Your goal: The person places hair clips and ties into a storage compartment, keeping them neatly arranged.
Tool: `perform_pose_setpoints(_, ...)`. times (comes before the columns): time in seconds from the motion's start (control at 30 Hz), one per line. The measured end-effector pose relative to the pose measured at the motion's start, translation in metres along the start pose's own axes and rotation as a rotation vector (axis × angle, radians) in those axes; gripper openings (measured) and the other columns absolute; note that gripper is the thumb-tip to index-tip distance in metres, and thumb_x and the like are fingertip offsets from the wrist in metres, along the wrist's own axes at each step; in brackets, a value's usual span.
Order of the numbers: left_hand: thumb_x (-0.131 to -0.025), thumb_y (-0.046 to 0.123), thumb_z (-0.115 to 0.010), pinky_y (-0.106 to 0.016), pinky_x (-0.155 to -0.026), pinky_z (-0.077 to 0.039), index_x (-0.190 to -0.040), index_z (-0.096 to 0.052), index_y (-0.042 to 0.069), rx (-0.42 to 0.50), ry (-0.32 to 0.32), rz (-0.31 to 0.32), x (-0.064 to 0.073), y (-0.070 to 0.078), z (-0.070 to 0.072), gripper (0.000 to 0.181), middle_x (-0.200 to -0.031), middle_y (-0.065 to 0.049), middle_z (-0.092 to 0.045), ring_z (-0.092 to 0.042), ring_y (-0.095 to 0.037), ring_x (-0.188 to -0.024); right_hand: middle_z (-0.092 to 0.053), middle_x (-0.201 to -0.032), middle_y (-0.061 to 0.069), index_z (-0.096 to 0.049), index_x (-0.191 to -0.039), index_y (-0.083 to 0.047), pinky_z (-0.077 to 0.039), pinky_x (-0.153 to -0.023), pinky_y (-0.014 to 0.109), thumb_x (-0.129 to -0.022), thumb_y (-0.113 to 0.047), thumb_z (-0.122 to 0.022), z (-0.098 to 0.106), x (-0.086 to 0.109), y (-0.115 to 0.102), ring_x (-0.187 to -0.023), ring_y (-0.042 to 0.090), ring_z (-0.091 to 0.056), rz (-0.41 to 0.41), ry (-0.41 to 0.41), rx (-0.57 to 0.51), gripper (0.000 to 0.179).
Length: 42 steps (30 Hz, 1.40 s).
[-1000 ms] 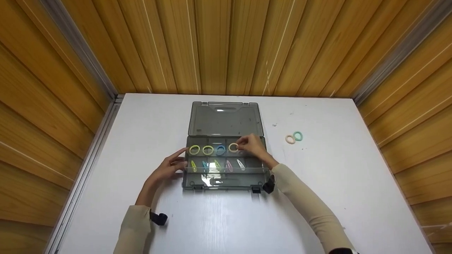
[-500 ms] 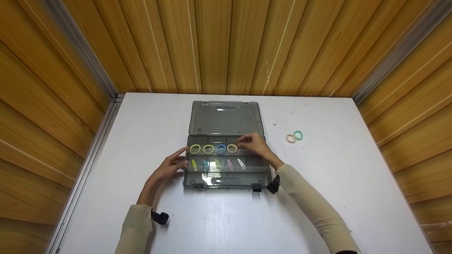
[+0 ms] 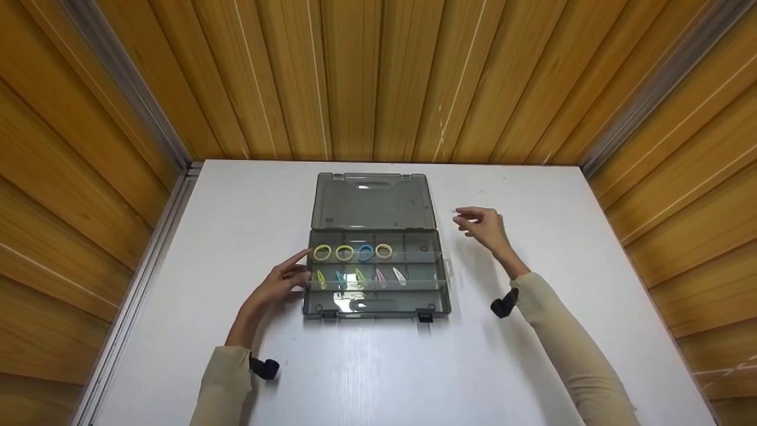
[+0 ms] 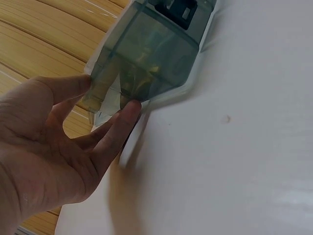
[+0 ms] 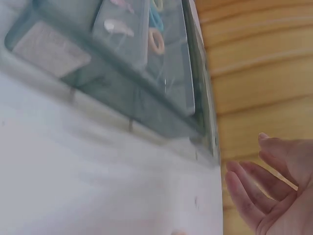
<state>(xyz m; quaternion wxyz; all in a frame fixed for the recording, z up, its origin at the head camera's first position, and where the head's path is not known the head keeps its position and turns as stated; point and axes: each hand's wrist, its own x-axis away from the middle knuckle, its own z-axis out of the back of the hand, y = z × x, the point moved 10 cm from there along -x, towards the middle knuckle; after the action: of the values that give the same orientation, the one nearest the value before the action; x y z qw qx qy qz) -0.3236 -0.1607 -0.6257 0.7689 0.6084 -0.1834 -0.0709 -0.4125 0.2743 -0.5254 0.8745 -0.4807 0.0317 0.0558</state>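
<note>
A translucent grey divided box (image 3: 374,303) lies on the table, its lid (image 3: 372,204) folded back. In its back row sit two yellow hair ties (image 3: 322,252), a blue hair tie (image 3: 366,252) and a pale peach hair tie (image 3: 384,251). Several snap hair clips (image 3: 380,278) fill the middle row. My left hand (image 3: 282,284) touches the box's left side with extended fingers; the left wrist view shows fingertips (image 4: 131,108) against its end wall. Right of the lid, my right hand (image 3: 484,228) hovers over the table, fingers loosely bent and holding nothing.
The white table (image 3: 355,373) carries small specks near the back. Wood-patterned walls (image 3: 355,77) enclose it behind and at both sides. Latches (image 3: 425,318) stick out from the box's front edge. A black wrist camera (image 3: 504,303) hangs from the right sleeve.
My right hand has let go of the pale peach hair tie in the back row and moved right, now covering where two loose hair ties lay. My left hand stays at the box.
</note>
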Motion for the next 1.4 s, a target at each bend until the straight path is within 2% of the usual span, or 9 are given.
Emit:
perform_pose_setpoints(0.13, -0.104, 0.017, -0.058, -0.060, -0.105, -0.050, -0.161, -0.034, 0.015, -0.012, 0.002, 0.010, 0.000, -0.002, 0.000, 0.061, -0.150, -0.034, -0.045, -0.050, -0.048, -0.134, -0.072, -0.112, 0.032, -0.068, -0.124, 0.009, -0.057, -0.063, 0.014, -0.097, -0.014, -0.070, 0.026, 0.003, 0.025, -0.076, 0.006, -0.074, -0.071, 0.032, 0.027, 0.036)
perform_pose_setpoints(0.33, -0.105, 0.018, -0.058, -0.059, -0.105, -0.050, -0.161, -0.034, 0.019, -0.003, 0.005, 0.046, 0.000, -0.006, -0.001, 0.061, -0.152, -0.032, -0.043, -0.052, -0.046, -0.132, -0.070, -0.111, 0.035, -0.068, -0.122, 0.011, -0.056, -0.062, 0.013, -0.098, -0.011, -0.068, 0.051, 0.008, 0.059, -0.073, 0.007, -0.074, -0.139, 0.101, 0.067, 0.033)
perform_pose_setpoints(0.57, -0.105, 0.016, -0.058, -0.059, -0.105, -0.049, -0.161, -0.034, 0.016, -0.003, 0.013, 0.047, 0.004, -0.007, 0.003, 0.061, -0.150, -0.033, -0.044, -0.053, -0.045, -0.130, -0.072, -0.108, 0.031, -0.070, -0.119, 0.010, -0.058, -0.061, 0.018, -0.099, -0.014, -0.066, 0.047, 0.014, 0.091, -0.068, 0.007, -0.071, -0.247, 0.110, 0.083, 0.031)
perform_pose_setpoints(0.77, -0.104, 0.017, -0.059, -0.059, -0.107, -0.049, -0.160, -0.036, 0.020, 0.020, 0.019, 0.070, 0.003, -0.010, 0.002, 0.061, -0.150, -0.030, -0.045, -0.051, -0.043, -0.133, -0.075, -0.096, 0.018, -0.070, -0.119, 0.009, -0.055, -0.057, 0.016, -0.098, -0.013, -0.066, 0.039, 0.014, 0.109, -0.066, 0.005, -0.067, -0.311, 0.106, 0.079, 0.031)
perform_pose_setpoints(0.9, -0.103, 0.018, -0.060, -0.058, -0.107, -0.049, -0.160, -0.037, 0.022, 0.022, 0.019, 0.075, 0.001, -0.011, 0.000, 0.061, -0.150, -0.029, -0.046, -0.052, -0.041, -0.132, -0.075, -0.100, 0.020, -0.070, -0.119, 0.008, -0.053, -0.057, 0.015, -0.099, -0.018, -0.066, 0.035, 0.012, 0.114, -0.068, 0.005, -0.065, -0.318, 0.099, 0.124, 0.032)
perform_pose_setpoints(1.03, -0.104, 0.018, -0.060, -0.058, -0.106, -0.050, -0.160, -0.035, 0.017, 0.028, -0.003, 0.056, 0.000, -0.010, -0.003, 0.062, -0.150, -0.032, -0.044, -0.053, -0.043, -0.131, -0.075, -0.102, 0.022, -0.072, -0.118, 0.005, -0.050, -0.056, 0.015, -0.100, -0.024, -0.065, 0.035, 0.011, 0.115, -0.067, 0.007, -0.063, -0.309, 0.108, 0.224, 0.035)
perform_pose_setpoints(1.2, -0.104, 0.020, -0.059, -0.059, -0.106, -0.048, -0.161, -0.034, 0.018, -0.003, 0.000, 0.040, -0.001, -0.009, -0.002, 0.062, -0.151, -0.033, -0.045, -0.055, -0.043, -0.127, -0.076, -0.102, 0.020, -0.073, -0.119, 0.001, -0.046, -0.062, 0.019, -0.098, -0.025, -0.066, 0.032, 0.009, 0.113, -0.072, 0.011, -0.066, -0.290, 0.095, 0.341, 0.034)
perform_pose_setpoints(1.3, -0.104, 0.021, -0.060, -0.059, -0.107, -0.048, -0.160, -0.035, 0.021, -0.014, 0.011, 0.050, -0.001, -0.009, -0.001, 0.061, -0.150, -0.031, -0.046, -0.055, -0.042, -0.128, -0.077, -0.100, 0.020, -0.074, -0.115, 0.001, -0.045, -0.064, 0.021, -0.097, -0.022, -0.067, 0.030, 0.009, 0.108, -0.076, 0.015, -0.067, -0.265, 0.087, 0.360, 0.030)
perform_pose_setpoints(1.4, -0.104, 0.020, -0.060, -0.059, -0.106, -0.049, -0.160, -0.036, 0.021, -0.006, 0.015, 0.060, 0.000, -0.011, 0.001, 0.062, -0.150, -0.031, -0.046, -0.055, -0.042, -0.129, -0.076, -0.097, 0.022, -0.075, -0.110, 0.004, -0.046, -0.060, 0.019, -0.096, -0.018, -0.068, 0.024, 0.011, 0.097, -0.074, 0.019, -0.069, -0.219, 0.065, 0.322, 0.027)
